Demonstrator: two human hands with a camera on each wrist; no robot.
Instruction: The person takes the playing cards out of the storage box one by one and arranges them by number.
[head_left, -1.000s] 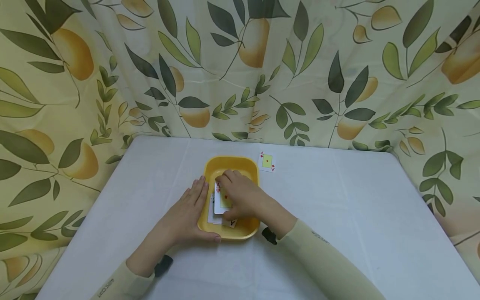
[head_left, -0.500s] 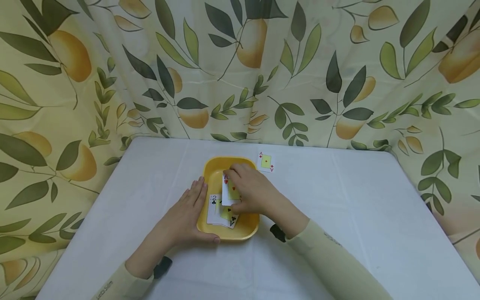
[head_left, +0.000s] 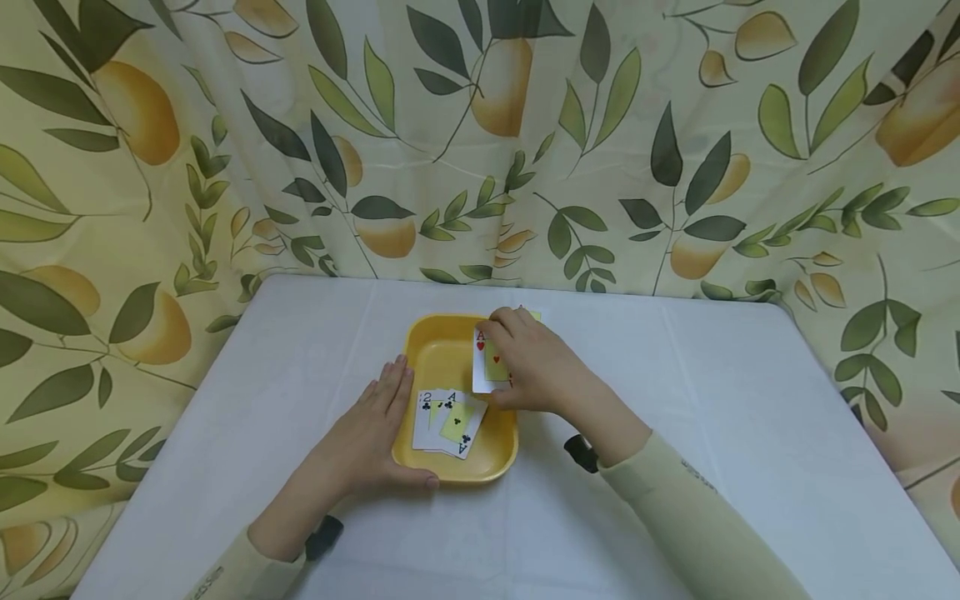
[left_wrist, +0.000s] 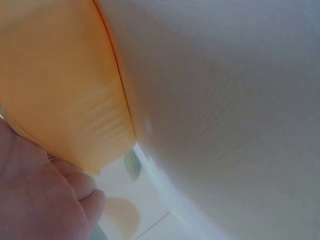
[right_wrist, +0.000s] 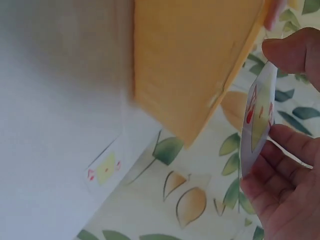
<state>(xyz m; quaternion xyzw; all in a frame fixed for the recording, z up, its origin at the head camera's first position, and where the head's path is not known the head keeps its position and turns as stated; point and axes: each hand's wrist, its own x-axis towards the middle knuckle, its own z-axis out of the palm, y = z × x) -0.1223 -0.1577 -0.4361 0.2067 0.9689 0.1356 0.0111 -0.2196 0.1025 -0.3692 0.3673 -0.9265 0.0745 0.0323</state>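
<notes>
My right hand (head_left: pixel 536 358) holds an ace of hearts playing card (head_left: pixel 487 367) by its edges, above the right side of a yellow tray (head_left: pixel 435 342). In the right wrist view the ace of hearts (right_wrist: pixel 260 117) spans from thumb to fingertips, slightly bowed. Straight-fingered, my left hand (head_left: pixel 367 433) rests along the tray's left rim, thumb at the near left corner. Inside the tray lie a two of clubs (head_left: pixel 423 425) and an ace of clubs (head_left: pixel 461 427), overlapping. Behind the right hand, the ace of diamonds (right_wrist: pixel 105 169) lies on the table, mostly hidden in the head view.
A white cloth covers the table (head_left: pixel 675 400). Its far edge meets a curtain (head_left: pixel 465 167) printed with leaves and fruit. The table's left edge slopes down beside the left arm.
My right hand has lifted the ace of hearts off the clubs cards and carried it right and away, to the tray's right rim. The left hand has stayed at the tray.
</notes>
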